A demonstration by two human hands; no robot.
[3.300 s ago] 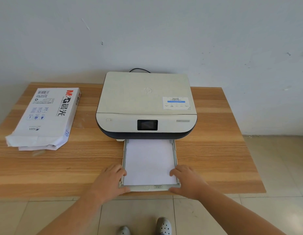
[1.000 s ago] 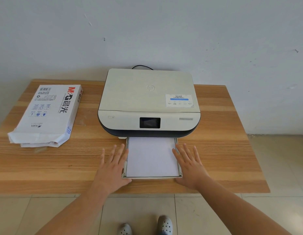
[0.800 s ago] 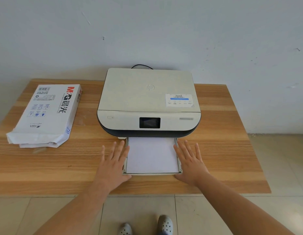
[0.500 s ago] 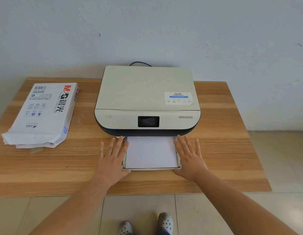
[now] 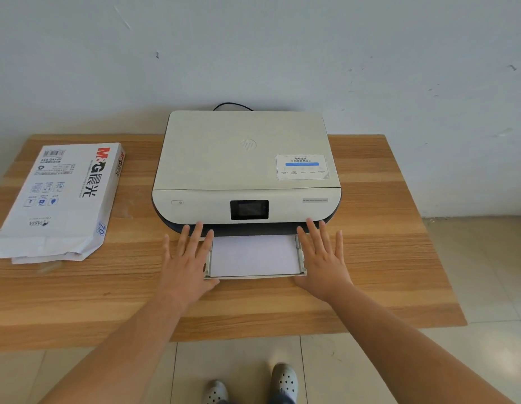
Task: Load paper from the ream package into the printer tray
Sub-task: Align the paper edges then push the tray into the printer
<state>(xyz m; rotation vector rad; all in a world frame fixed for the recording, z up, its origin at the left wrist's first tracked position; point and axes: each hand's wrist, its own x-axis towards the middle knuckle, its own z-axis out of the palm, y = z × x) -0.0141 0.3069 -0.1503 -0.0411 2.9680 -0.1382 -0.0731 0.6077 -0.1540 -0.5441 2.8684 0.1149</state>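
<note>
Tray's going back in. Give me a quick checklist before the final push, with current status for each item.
1. Paper lying flat in the tray: ok.
2. Tray fully seated in the printer: not ok, part sticks out.
3. Left hand and right hand flat, open, at the tray's front corners: ok.
4. Fingertips clear of the slot: not ok, they reach the printer's front.
5. Ream package out of the path: ok.
6. Side guides snug against the paper: cannot tell.
</note>
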